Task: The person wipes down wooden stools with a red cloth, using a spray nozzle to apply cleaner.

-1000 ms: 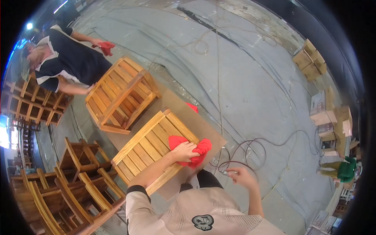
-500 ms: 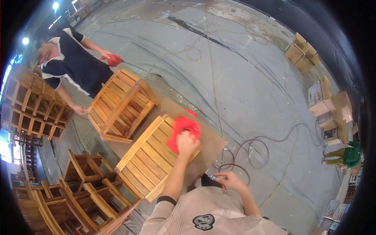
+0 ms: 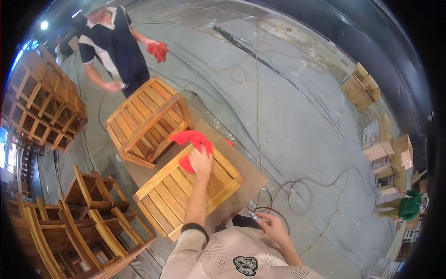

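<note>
My left hand (image 3: 201, 163) presses a crumpled red cloth (image 3: 200, 138) against the far part of a slatted wooden seat (image 3: 174, 188). Near my body, to the right of that seat, my right hand (image 3: 273, 228) is closed on a small metal nozzle (image 3: 254, 216), beside a dark hose. A second slatted wooden piece (image 3: 149, 122) rests on the same brown board (image 3: 253, 179), beyond the first. A co-worker (image 3: 114, 44) stands behind it and holds another red cloth (image 3: 158, 51).
Stacked wooden frames stand at the left (image 3: 46, 100) and lower left (image 3: 88, 223). The hose (image 3: 312, 180) loops over the grey floor covering. Cardboard boxes (image 3: 377, 139) line the right side, where a person in green (image 3: 409, 205) is visible.
My left hand has moved the cloth leftward, from the seat's right end towards its middle. The co-worker appears more upright, with the cloth hand farther right. My view has shifted slightly.
</note>
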Demonstrator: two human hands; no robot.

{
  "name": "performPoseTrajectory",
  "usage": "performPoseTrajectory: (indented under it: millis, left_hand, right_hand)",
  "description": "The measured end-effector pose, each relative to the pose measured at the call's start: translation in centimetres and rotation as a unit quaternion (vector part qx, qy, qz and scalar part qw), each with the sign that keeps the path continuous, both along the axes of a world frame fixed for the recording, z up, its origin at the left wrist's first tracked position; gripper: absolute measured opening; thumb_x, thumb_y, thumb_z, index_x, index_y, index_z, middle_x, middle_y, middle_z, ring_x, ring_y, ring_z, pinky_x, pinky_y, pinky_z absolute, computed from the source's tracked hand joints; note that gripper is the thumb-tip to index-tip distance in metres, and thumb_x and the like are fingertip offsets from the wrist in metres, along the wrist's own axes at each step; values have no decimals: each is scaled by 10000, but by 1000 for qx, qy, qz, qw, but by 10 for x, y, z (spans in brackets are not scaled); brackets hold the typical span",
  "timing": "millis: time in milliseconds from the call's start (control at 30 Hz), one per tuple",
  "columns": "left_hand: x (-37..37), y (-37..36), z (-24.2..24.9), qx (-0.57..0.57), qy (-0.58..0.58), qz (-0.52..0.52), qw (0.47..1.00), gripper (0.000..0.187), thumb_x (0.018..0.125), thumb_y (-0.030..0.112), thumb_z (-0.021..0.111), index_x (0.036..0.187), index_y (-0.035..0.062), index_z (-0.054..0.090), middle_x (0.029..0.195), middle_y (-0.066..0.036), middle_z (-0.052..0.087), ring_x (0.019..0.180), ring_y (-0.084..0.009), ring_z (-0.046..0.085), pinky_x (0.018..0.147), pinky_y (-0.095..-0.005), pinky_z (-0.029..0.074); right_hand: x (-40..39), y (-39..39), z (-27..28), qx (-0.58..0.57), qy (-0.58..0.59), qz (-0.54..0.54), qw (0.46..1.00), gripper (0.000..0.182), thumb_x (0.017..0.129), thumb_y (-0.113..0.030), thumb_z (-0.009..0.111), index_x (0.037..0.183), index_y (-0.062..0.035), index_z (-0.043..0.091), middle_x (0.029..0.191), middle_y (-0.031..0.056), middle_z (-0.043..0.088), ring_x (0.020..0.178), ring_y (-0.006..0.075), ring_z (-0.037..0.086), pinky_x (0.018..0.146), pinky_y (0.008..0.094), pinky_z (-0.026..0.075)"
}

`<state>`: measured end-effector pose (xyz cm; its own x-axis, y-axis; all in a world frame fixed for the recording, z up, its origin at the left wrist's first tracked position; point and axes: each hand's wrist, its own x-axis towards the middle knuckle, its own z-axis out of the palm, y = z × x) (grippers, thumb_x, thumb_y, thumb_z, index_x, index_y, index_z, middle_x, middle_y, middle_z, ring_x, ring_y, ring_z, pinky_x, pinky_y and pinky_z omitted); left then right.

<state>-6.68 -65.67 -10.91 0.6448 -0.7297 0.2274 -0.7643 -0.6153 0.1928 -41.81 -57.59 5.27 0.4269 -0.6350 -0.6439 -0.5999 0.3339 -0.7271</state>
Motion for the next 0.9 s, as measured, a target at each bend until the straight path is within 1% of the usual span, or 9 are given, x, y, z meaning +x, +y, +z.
performPoseTrajectory:
  millis: [167, 300, 333, 367, 433, 600, 733, 833, 900]
  left_hand:
    - [-84, 132, 16, 4, 38, -316, 948, 498, 753, 376, 737, 1198, 172, 643, 915, -129, 558, 907, -283, 578, 702, -427, 472]
    - [10, 157, 9, 31, 55, -217, 974, 434, 750, 333, 742, 1144, 171, 664, 923, -150, 557, 917, -308, 581, 726, -441, 487]
    - [42, 148, 9, 64, 101, -54, 991, 370, 765, 298, 725, 1095, 141, 667, 955, -181, 559, 927, -340, 581, 759, -466, 489]
    - [76, 143, -10, -13, -61, 27, 998, 302, 805, 293, 675, 1034, 96, 672, 1008, -204, 553, 981, -361, 563, 800, -478, 478]
    - [104, 124, 9, 15, 40, 225, 973, 314, 837, 307, 627, 1028, 62, 665, 1062, -220, 539, 1048, -366, 536, 846, -476, 463]
    - [27, 151, -1, -20, 24, 80, 996, 376, 846, 334, 624, 1115, 75, 664, 1078, -198, 536, 1075, -344, 523, 851, -460, 453]
    - [-40, 241, -1, -30, 70, -265, 961, 353, 804, 298, 675, 1108, 119, 671, 974, -157, 556, 983, -318, 545, 771, -454, 452]
    - [-12, 302, 3, 11, 84, -300, 950, 328, 780, 313, 684, 1050, 129, 672, 937, -151, 558, 938, -309, 548, 721, -437, 445]
    - [42, 321, -11, 85, 203, -136, 966, 310, 771, 321, 681, 1017, 133, 668, 963, -154, 561, 950, -305, 547, 724, -421, 442]
  right_hand:
    - [16, 8, 26, 74, -36, 56, 995, 351, 963, -128, 604, 1308, -64, 615, 663, -10, 584, 568, 59, 490, 532, 263, 433]
    - [25, 14, 24, 38, -50, 94, 994, 349, 960, -142, 616, 1300, -67, 625, 658, -13, 572, 559, 62, 486, 529, 259, 429]
    - [24, 16, 26, 26, -37, 108, 993, 345, 957, -144, 621, 1294, -68, 630, 655, -15, 571, 554, 61, 485, 526, 257, 426]
    - [26, 19, 27, 16, -26, 121, 992, 342, 955, -146, 626, 1288, -69, 635, 651, -17, 570, 549, 60, 484, 523, 255, 424]
    - [31, 25, 23, -5, -19, 130, 991, 339, 952, -148, 632, 1282, -71, 641, 645, -21, 569, 540, 59, 484, 518, 253, 419]
    - [39, 56, 27, 15, -4, 104, 994, 347, 948, -149, 637, 1288, -80, 635, 638, -27, 569, 534, 56, 484, 518, 246, 411]
    - [52, 75, 23, 37, -25, 169, 985, 343, 953, -158, 636, 1289, -88, 636, 675, -29, 587, 563, 48, 480, 527, 232, 409]
    - [71, 81, 41, 59, -43, 256, 964, 337, 957, -162, 632, 1288, -96, 640, 723, -32, 603, 583, 39, 475, 532, 222, 406]
    - [80, 84, 39, 85, -48, 273, 957, 336, 961, -166, 627, 1290, -100, 639, 744, -36, 604, 590, 37, 472, 533, 220, 406]
